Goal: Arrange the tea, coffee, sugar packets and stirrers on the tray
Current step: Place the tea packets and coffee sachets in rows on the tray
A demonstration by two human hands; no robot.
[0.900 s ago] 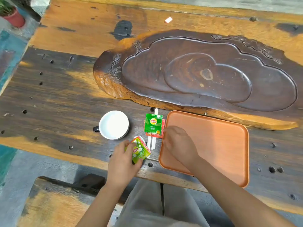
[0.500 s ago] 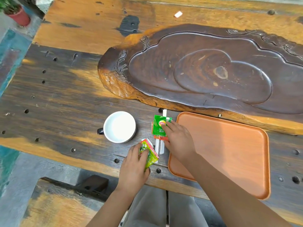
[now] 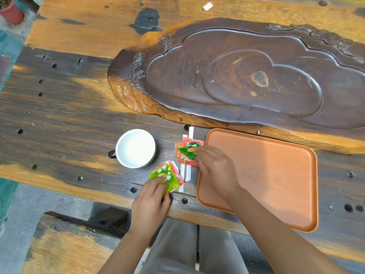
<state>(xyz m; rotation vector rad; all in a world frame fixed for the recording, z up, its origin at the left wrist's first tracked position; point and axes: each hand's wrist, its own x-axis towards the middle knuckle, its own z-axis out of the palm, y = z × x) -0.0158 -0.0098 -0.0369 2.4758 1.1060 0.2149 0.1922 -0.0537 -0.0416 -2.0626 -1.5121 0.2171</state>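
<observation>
An orange tray (image 3: 262, 175) lies at the table's front right with nothing on it. Left of it my right hand (image 3: 216, 169) pinches a dark green tea packet (image 3: 187, 152), lifted off a red coffee packet (image 3: 189, 161). White stirrers (image 3: 186, 172) lie under that pile, pointing away from me. My left hand (image 3: 150, 204) holds a small stack of packets (image 3: 167, 177) near the front edge, a lime-green one on top and red and white ones beneath.
A white cup (image 3: 135, 148) stands left of the packets. A large carved dark wooden tea board (image 3: 246, 76) fills the table behind the tray. A red plant pot (image 3: 10, 10) sits at the far left corner. A bench (image 3: 65, 252) is below the table edge.
My right hand moved from the tray's corner to the pile and lifted the dark green tea packet, uncovering the red coffee packet. My left hand keeps its stack.
</observation>
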